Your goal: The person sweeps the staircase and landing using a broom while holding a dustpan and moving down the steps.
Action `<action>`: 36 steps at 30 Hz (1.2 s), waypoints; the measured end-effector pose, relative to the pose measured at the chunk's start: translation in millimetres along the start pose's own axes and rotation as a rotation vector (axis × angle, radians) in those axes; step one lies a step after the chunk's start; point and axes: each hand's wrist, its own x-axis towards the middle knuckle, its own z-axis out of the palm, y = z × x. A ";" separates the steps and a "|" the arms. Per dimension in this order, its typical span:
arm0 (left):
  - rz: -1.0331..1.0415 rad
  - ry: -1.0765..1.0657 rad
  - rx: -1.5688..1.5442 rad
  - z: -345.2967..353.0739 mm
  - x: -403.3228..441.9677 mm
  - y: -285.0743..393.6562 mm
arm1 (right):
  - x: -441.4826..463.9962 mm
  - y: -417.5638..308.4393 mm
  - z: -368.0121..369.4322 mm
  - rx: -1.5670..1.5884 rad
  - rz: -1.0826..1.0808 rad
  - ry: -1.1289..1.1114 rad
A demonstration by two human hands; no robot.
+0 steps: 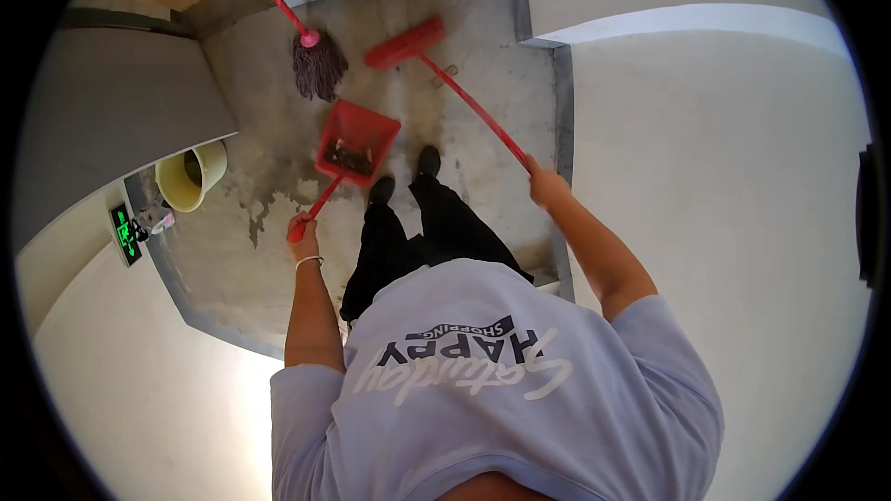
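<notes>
My left hand (303, 234) is closed around the short handle of a red dustpan (380, 130). Dark debris (349, 159) lies in the pan, near its handle end, and the pan is just ahead of my feet. My right hand (548, 187) grips the upper part of a long red broom handle. The broom (406, 43) has a wide red head, which is on or close to the concrete floor beyond the dustpan, ahead and to the right of it.
A mop (319, 67) with a red handle and dark strands stands ahead on the left. A pale yellow bucket (191, 176) sits by the left wall, near small clutter (154, 219) and a lit green exit sign (125, 233). A white wall (715, 176) bounds the right side.
</notes>
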 end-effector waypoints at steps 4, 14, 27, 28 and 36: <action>0.039 -0.059 0.053 -2.7 8.1 4.1 | -68.0 50.1 37.3 -0.030 0.123 -0.114; 0.115 -0.256 0.156 -20.7 39.6 2.6 | -234.7 83.9 85.1 0.155 0.305 -0.112; 0.044 -0.203 0.278 -9.5 15.1 35.1 | 17.7 33.5 -23.2 0.287 0.126 0.415; 0.033 -0.196 0.290 -8.9 12.5 37.5 | 43.5 32.7 -41.6 0.268 0.115 0.428; -0.228 0.018 0.029 7.8 -26.4 47.2 | 102.8 73.5 -53.5 0.277 0.028 0.290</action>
